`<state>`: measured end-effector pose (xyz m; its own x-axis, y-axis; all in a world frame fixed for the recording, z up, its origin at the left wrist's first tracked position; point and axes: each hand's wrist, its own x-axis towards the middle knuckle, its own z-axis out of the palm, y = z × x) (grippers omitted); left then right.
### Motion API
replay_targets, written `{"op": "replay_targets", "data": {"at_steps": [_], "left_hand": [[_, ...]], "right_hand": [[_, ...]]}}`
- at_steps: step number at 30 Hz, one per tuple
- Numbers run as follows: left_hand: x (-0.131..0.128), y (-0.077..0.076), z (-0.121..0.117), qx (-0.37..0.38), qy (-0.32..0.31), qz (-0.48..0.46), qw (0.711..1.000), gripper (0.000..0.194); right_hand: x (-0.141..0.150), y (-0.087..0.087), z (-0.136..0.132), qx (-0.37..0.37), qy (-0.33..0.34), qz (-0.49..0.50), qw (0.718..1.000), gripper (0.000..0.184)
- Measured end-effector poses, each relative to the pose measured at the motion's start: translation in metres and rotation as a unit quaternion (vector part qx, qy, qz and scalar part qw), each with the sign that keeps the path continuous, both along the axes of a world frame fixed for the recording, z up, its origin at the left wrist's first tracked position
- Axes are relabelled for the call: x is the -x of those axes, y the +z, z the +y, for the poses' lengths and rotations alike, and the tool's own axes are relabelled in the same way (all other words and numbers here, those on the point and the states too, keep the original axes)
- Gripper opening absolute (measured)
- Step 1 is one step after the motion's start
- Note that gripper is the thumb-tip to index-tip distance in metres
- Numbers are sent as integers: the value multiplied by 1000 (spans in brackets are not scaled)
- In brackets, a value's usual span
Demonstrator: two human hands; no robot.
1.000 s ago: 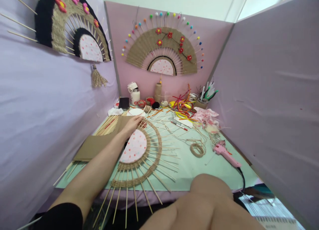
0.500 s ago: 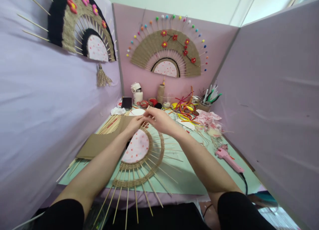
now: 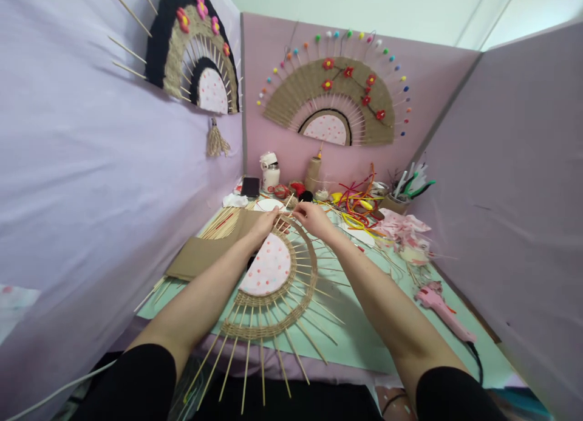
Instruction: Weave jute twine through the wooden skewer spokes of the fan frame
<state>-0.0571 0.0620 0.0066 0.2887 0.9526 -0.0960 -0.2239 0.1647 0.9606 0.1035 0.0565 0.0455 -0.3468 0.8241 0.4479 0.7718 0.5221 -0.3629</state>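
A half-round woven fan [image 3: 268, 266] rests on the table edge, turned so its straight side faces left. It has a white centre with pink dots, thin sticks spreading outward and two woven bands of brown twine [image 3: 311, 290]. My left hand [image 3: 266, 225] is closed around the sticks at the fan's far end. Just to its right, my right hand [image 3: 314, 219] pinches a thin strand of twine beside the outer band's far end. The fingertips are small in view, and the left palm hides part of the sticks.
Brown cardboard [image 3: 194, 258] and loose sticks [image 3: 221, 223] lie on the left. A pink glue gun [image 3: 444, 311] lies right, its cord trailing off. Behind are a white bottle [image 3: 270, 175], coloured pipe cleaners [image 3: 357, 202] and a pot of tools [image 3: 396, 202]. Finished fans hang on the partitions.
My right hand has moved away from the left, from over its fingers to the right of the sticks. The whole view has shifted, so things appear farther right.
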Motion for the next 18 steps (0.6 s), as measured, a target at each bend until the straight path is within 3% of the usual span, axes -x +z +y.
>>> {"op": "replay_targets", "data": {"at_steps": [8,18], "left_hand": [[1,3,0,8,14,12,1000,38],[2,2,4,29,16,15,999,33]], "right_hand": [[-4,7,-2,30,-6,47,998,11],[-43,30,15,54,1,59,997,22]]}}
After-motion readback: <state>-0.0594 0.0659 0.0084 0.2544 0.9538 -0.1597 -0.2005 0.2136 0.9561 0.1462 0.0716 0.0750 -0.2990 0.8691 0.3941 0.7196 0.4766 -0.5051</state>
